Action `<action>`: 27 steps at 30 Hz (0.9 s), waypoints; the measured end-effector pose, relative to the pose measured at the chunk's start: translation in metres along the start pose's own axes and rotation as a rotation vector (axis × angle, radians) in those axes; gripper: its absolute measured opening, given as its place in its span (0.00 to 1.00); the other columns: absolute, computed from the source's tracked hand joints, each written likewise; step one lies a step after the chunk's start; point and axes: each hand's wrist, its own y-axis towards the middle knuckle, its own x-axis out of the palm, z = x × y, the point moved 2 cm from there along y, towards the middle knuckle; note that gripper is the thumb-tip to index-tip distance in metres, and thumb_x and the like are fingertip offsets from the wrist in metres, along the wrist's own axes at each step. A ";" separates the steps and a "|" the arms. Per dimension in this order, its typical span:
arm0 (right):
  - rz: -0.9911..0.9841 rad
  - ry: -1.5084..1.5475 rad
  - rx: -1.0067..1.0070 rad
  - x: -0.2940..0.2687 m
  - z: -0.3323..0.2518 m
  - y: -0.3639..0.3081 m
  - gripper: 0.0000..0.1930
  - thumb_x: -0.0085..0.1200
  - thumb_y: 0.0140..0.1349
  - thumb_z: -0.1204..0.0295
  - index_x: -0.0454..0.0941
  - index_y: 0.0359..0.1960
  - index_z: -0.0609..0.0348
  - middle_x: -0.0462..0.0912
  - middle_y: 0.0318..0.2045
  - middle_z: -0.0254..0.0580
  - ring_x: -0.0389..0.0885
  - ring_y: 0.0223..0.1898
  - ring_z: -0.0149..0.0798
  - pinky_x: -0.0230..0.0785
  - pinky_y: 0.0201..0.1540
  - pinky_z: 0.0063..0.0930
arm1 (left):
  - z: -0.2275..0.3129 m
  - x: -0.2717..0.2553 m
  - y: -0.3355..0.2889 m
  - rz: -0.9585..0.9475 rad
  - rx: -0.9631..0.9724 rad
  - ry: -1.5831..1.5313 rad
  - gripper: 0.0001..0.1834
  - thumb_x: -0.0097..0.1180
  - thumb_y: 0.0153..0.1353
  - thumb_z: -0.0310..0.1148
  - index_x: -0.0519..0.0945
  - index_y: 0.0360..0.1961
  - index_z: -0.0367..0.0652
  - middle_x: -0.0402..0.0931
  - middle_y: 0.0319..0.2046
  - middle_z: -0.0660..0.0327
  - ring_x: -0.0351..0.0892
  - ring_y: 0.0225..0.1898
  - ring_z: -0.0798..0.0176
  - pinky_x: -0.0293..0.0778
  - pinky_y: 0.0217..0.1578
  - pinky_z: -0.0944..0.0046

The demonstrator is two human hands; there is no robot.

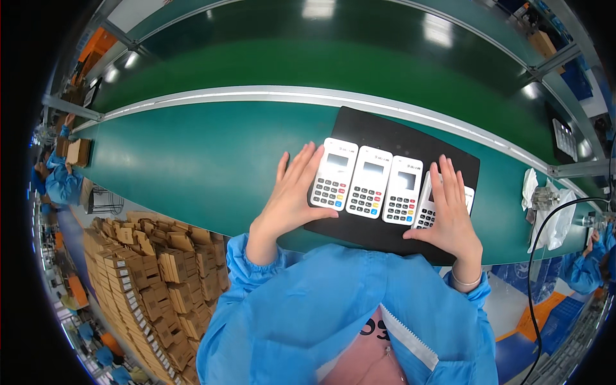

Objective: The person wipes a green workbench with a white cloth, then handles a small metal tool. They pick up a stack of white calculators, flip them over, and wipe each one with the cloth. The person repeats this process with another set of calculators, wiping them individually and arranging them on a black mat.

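Observation:
Several white card payment terminals lie face up in a slanted row on a black mat (pixel 359 230). Each has a small grey screen and a dark keypad with a few coloured keys. My left hand (pixel 292 192) rests with fingers stretched along the outer edge of the leftmost terminal (pixel 333 173), its thumb below that terminal's lower end. The second terminal (pixel 369 181) and third terminal (pixel 403 190) lie uncovered in the middle. Over the right end of the row, my right hand (pixel 449 212) is spread flat, partly hiding a terminal (pixel 425 208) and another one at its right.
Beyond the green worktop (pixel 192 147), a metal rail borders a darker green conveyor belt (pixel 269 64). Stacked cardboard boxes (pixel 170 276) stand at lower left. To the right are white plastic bags (pixel 555 218) and a black cable (pixel 531 282). Other people in blue work at both sides.

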 end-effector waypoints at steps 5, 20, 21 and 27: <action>-0.079 0.016 -0.091 0.011 -0.010 0.028 0.71 0.81 0.32 0.47 0.49 0.78 0.60 0.53 0.75 0.64 0.49 0.77 0.61 0.38 0.77 0.59 | -0.001 0.010 -0.006 0.048 0.044 0.019 0.63 0.80 0.40 0.47 0.58 0.76 0.40 0.67 0.70 0.50 0.58 0.75 0.48 0.38 0.75 0.37; 0.664 -0.007 0.432 0.025 0.072 -0.089 0.19 0.62 0.58 0.76 0.83 0.53 0.57 0.82 0.48 0.44 0.81 0.45 0.47 0.74 0.49 0.39 | 0.022 0.038 -0.006 -0.001 -0.038 0.255 0.67 0.78 0.44 0.42 0.45 0.77 0.30 0.54 0.74 0.39 0.54 0.75 0.43 0.33 0.75 0.37; 0.652 -0.042 0.507 0.028 0.075 -0.100 0.18 0.61 0.57 0.77 0.84 0.51 0.56 0.82 0.47 0.44 0.81 0.44 0.47 0.74 0.47 0.39 | 0.023 0.039 -0.006 0.007 -0.027 0.250 0.67 0.78 0.44 0.41 0.45 0.77 0.31 0.54 0.74 0.39 0.55 0.75 0.42 0.33 0.75 0.38; 0.701 0.068 0.378 0.014 0.083 -0.101 0.17 0.59 0.54 0.80 0.85 0.47 0.54 0.81 0.48 0.43 0.82 0.43 0.47 0.76 0.46 0.38 | 0.018 0.042 -0.008 -0.019 -0.038 0.230 0.67 0.77 0.44 0.36 0.43 0.78 0.35 0.51 0.76 0.43 0.47 0.76 0.40 0.36 0.76 0.40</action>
